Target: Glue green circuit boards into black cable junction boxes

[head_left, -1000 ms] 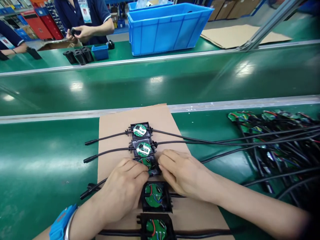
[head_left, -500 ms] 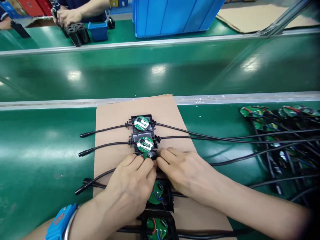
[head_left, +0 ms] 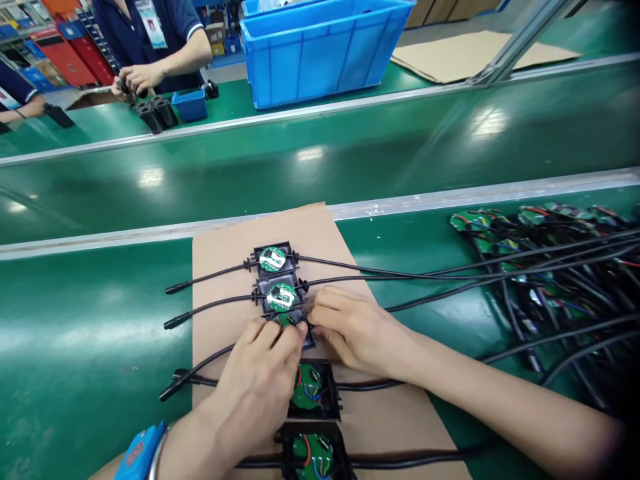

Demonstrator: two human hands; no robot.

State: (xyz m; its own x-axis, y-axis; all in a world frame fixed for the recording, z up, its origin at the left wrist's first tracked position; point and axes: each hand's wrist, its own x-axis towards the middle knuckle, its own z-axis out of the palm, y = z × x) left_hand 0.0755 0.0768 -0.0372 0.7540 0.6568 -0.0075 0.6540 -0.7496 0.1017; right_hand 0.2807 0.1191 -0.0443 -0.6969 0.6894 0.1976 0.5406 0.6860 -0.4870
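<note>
The green bench (head_left: pixel 100 320) carries a cardboard sheet (head_left: pixel 225 233), best kept still so that nothing laid on it slides. Near it lies a pile of wired boards (head_left: pixel 565 280); a long black cable (head_left: pixel 440 294), running that way from behind the right hand (head_left: pixel 360 327), would handle best with some slack, since a tug could skew the wiring. The left hand (head_left: pixel 255 387) and the right meet from opposite sides over one black housing (head_left: pixel 310 341), third from the far end of a row of five on the sheet. The step looks like fitting by hand, which calls for one hand bracing while the other presses evenly. The green circuit board (head_left: pixel 285 320), partly visible inside that housing, should sit level with nothing trapped beneath. As for the grip, the left fingers are curled close together over the board's near side; the right thumb and fingers bend nearly together at the housing's right edge. Whether either pinches a cable end or merely touches the housing cannot be told.
</note>
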